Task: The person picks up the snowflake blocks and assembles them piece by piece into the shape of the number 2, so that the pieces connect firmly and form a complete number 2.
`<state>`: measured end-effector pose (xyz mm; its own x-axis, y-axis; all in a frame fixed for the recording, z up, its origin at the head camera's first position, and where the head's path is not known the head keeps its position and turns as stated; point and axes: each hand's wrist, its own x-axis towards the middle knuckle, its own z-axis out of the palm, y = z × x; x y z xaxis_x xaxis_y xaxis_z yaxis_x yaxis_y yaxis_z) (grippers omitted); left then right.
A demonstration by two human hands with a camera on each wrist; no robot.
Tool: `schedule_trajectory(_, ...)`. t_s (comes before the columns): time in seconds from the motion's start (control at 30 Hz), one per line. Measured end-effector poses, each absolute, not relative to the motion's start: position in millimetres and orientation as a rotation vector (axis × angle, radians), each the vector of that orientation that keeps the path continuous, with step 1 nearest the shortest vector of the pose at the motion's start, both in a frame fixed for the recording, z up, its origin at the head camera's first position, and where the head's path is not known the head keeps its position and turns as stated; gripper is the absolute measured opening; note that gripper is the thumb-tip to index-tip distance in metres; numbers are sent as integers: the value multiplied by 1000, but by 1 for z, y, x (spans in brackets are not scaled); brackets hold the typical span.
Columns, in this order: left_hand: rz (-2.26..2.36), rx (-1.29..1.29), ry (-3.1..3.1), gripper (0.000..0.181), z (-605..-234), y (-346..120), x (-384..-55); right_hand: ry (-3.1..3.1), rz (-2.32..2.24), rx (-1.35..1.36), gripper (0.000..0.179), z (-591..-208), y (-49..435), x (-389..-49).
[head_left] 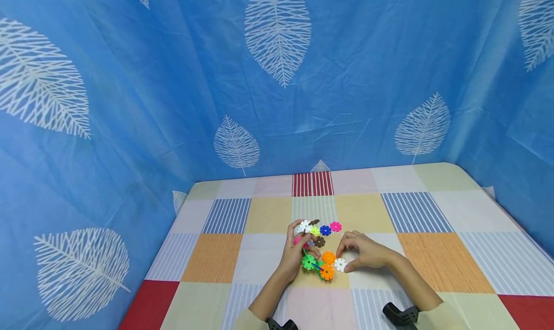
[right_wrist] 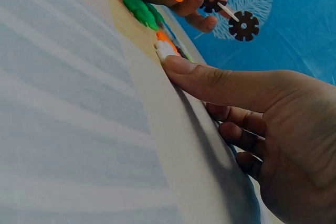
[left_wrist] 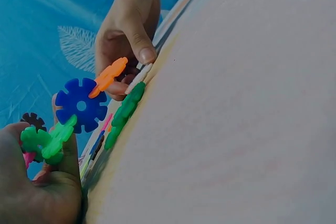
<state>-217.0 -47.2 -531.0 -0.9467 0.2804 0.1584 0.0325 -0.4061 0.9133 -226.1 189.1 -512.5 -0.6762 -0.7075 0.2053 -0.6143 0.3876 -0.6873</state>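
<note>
My left hand holds a joined chain of notched plastic snowflake discs. A green disc, a blue disc and an orange disc hang at its near end. Towards the far end are a white disc and, in the right wrist view, a brown disc. To the right, my right hand pinches a loose white disc between thumb and finger, low at the cloth. Part of the chain is hidden behind the left fingers.
Loose discs lie around the hands: an orange disc, a green disc, a blue disc, a pink disc and a brown disc. A patchwork cloth covers the table. Blue leaf-patterned curtains stand around it.
</note>
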Motion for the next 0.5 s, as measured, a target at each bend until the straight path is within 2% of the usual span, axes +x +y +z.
schedule_trajectory(0.3,2446,438,1591,44,-528,-49,-217,2437,-1296,-1160,30,-514,189,-229)
schedule_trajectory(0.5,2461,449,1554,44,-528,-48,-218,2465,-1447,-1026,21,-508,185,-222)
